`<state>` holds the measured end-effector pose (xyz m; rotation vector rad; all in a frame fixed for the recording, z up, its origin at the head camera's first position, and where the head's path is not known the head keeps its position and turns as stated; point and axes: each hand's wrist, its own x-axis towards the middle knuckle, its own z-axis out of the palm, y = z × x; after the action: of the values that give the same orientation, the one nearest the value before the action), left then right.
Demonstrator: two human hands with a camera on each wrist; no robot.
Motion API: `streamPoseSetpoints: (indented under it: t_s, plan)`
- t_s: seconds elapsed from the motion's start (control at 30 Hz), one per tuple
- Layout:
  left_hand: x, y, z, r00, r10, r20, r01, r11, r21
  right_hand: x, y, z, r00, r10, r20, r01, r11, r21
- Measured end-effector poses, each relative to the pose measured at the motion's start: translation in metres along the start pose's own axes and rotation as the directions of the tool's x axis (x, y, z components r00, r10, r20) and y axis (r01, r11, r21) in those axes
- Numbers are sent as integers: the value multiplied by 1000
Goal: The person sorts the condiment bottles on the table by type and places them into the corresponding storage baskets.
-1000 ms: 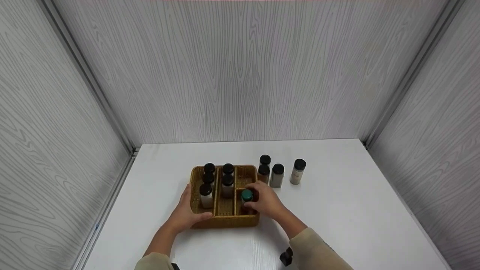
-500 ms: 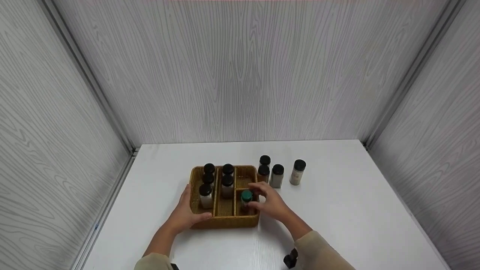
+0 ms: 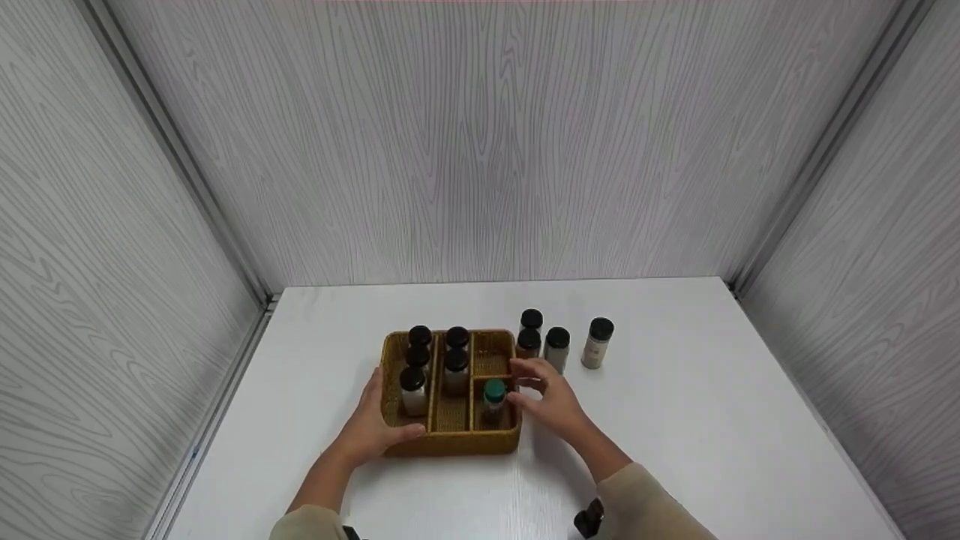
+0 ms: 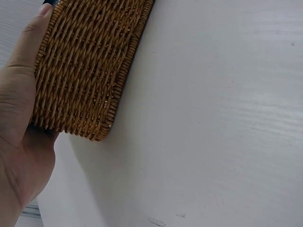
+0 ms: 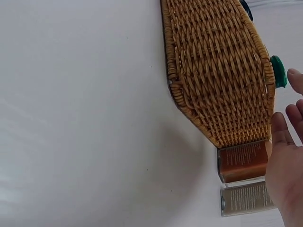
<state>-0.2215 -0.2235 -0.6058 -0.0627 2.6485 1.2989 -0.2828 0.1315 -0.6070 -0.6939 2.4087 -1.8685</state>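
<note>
- Booth-like setting, walled on three sides; whether in a lab, office or home cannot be told.
- Pale grey wood-grain panels point(image 3: 480, 150) rise behind, left and right.
- Grey metal strips point(image 3: 175, 150) line the corners.
- A white tabletop point(image 3: 675, 420) between them holds a wicker basket point(image 3: 450, 444) and lidded jars point(image 3: 596, 349), household-style goods.

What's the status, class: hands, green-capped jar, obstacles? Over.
Left hand gripping wicker basket. Right hand beside green-capped spice jar, not holding. Jar upright, near-right compartment. Possible snag: black-capped jars beyond right hand.
</note>
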Motion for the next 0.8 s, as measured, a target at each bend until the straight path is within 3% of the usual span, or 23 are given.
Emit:
streamPoseSetpoints:
  t_s: [0.33, 0.8]
  plan:
    - [1, -1, 0, 1000, -3, -6, 3, 1000, 1, -1, 6, -24, 995, 42, -93, -44, 999, -21]
    - [1, 0, 1, 1000, 8, -12, -8, 1000, 1, 12, 3, -55, 973, -21, -231, -8, 992, -126]
